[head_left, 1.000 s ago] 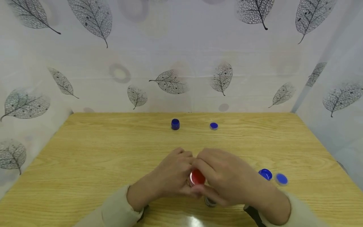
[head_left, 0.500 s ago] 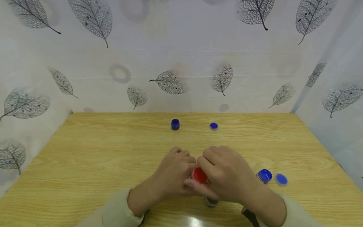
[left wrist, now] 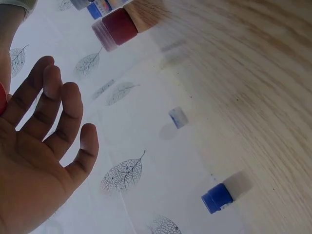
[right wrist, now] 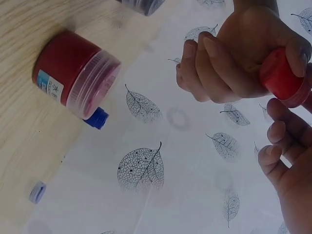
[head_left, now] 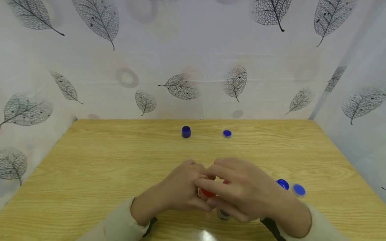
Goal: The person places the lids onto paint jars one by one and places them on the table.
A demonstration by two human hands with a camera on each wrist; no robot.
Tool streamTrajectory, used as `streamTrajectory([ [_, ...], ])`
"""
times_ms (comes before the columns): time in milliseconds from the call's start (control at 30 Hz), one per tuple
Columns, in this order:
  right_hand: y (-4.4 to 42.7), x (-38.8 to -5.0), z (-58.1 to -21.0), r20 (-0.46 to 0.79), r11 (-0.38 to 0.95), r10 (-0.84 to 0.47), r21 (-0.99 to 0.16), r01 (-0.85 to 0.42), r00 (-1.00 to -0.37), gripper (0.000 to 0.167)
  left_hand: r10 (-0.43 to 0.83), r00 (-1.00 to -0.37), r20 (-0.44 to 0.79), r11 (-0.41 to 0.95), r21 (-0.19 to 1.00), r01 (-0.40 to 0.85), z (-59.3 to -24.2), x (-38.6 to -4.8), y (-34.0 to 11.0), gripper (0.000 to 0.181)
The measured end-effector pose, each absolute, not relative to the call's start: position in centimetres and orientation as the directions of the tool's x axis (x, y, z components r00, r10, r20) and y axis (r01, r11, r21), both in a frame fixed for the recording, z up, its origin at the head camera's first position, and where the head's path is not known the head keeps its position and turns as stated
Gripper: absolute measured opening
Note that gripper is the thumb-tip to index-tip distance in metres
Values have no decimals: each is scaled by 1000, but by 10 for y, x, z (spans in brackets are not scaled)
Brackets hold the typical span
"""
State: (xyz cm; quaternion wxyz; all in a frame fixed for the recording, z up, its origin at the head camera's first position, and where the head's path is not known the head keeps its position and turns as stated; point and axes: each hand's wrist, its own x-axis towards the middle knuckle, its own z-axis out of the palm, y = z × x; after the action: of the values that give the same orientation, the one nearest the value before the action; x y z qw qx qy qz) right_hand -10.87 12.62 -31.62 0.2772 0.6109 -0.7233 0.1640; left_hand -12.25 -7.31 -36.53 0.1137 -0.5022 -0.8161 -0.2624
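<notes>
Red jar point(right wrist: 280, 75), small: above the bench point(head_left: 105, 160), in the grip of the left hand point(head_left: 182, 185). Right hand point(head_left: 244, 190): fingers over jar; pinching or only touching, cannot tell. Step, apparently: working the lid point(right wrist: 298, 96). Next: likely steady left hold, right turning.

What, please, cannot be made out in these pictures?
Head: most of the held red jar, behind the left hand and right hand.
Head: lower part of the nearer blue jar, behind the right wrist.
Right wrist: fine print on the label, too small.
Right wrist: grey jar, cut by top edge.
</notes>
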Motion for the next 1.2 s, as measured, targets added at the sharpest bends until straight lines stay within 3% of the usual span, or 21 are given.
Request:
streamTrajectory([
  [200, 125, -107, -318, 589, 204, -800, 94, -974, -110, 32, 787, -475, 393, 365, 324, 873, -365, -123, -75, 19],
  [567, 120, -106, -321, 588, 269, -795, 125, -955, -147, 43, 779, -492, 389, 416, 266, 870, -364, -122, -76, 25],
  [800, 120, -104, -324, 569, 285, -802, 97, -954, -181, 49, 778, -453, 435, 395, 222, 891, -367, -121, -76, 67],
  [967, 119, -106, -324, 587, 262, -794, 94, -960, -159, 45, 782, -450, 431, 424, 160, 891, -366, -122, -78, 39],
  [1200, 127, -111, -322, 553, 269, -812, 75, -960, -185, 32, 775, -493, 396, 484, 130, 865, -363, -123, -76, 29],
])
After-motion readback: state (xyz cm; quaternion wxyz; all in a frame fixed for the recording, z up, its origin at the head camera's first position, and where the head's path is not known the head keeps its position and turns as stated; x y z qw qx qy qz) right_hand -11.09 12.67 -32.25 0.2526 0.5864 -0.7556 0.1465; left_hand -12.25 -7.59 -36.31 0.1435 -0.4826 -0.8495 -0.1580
